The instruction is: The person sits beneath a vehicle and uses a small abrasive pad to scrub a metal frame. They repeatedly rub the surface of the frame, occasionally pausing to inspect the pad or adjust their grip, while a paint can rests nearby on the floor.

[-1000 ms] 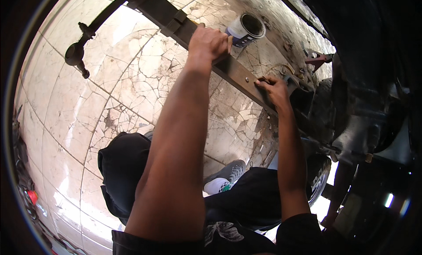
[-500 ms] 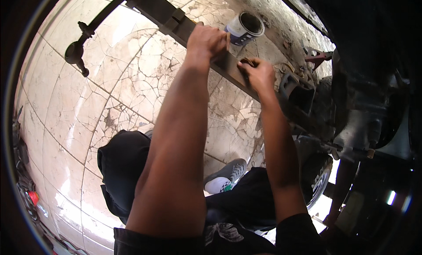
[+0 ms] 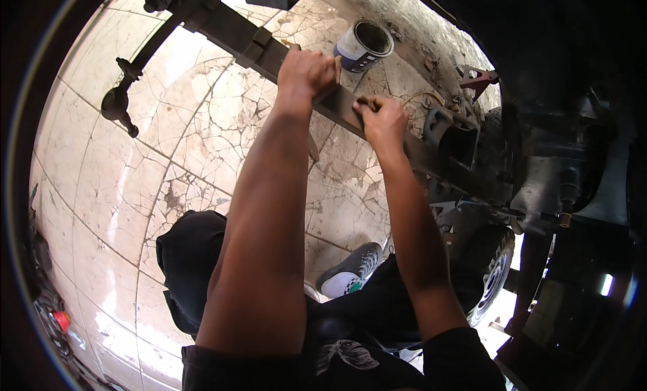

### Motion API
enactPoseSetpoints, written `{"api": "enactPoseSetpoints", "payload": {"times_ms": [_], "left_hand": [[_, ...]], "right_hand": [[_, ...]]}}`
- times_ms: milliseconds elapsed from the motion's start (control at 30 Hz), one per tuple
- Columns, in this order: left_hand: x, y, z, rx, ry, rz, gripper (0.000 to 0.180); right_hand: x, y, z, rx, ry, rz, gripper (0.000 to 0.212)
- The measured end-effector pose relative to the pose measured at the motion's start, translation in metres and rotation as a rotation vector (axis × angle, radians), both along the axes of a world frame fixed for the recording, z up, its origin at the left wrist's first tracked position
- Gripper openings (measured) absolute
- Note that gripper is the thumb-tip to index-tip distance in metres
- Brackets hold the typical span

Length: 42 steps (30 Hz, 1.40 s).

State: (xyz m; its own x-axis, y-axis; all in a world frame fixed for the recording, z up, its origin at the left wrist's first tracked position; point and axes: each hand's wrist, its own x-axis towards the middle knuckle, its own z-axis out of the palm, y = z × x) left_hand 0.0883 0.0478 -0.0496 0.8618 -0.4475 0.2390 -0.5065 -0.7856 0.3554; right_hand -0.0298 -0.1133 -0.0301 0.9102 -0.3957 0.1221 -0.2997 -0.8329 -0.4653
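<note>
Cracked pale tile floor (image 3: 202, 142); left hand (image 3: 306, 71) and right hand (image 3: 383, 118) grips clamped on dark metal bar (image 3: 337, 105).

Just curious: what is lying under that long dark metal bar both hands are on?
Under the metal bar lies a cracked pale tiled floor. The left hand and right hand cover parts of the bar, so what they grip there is hidden.

Open paint can (image 3: 362, 46), cracked tiled floor (image 3: 202, 142), tyre (image 3: 492, 283), grey shoe (image 3: 350, 273)
</note>
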Motion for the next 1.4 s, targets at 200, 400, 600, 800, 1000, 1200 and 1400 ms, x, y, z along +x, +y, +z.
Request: {"api": "enactPoseSetpoints", "payload": {"times_ms": [200,400,600,800,1000,1200,1400], "left_hand": [[-0.001,0.004,0.012,0.066,0.046,-0.008,0.041],[0.000,0.003,0.009,0.053,0.035,-0.043,0.044],[-0.001,0.004,0.008,0.023,0.024,-0.016,0.043],[-0.002,0.001,0.005,0.004,0.000,-0.024,0.042],[0.000,0.005,0.009,0.039,0.023,-0.023,0.043],[-0.001,0.001,0.012,0.037,0.028,-0.024,0.045],[0.000,0.005,0.010,0.063,0.058,-0.017,0.048]], "right_hand": [[-0.003,0.009,0.011,-0.013,-0.024,0.059,0.021],[-0.003,0.011,0.007,0.019,-0.040,-0.012,0.020],[-0.009,0.012,0.002,-0.083,0.029,-0.006,0.016],[0.008,0.010,0.010,-0.049,0.045,-0.077,0.020],[-0.018,0.012,0.001,0.091,0.040,-0.062,0.025],[0.006,0.007,0.003,0.046,0.079,-0.165,0.028],[-0.021,0.007,-0.001,0.108,0.137,-0.106,0.026]]}}
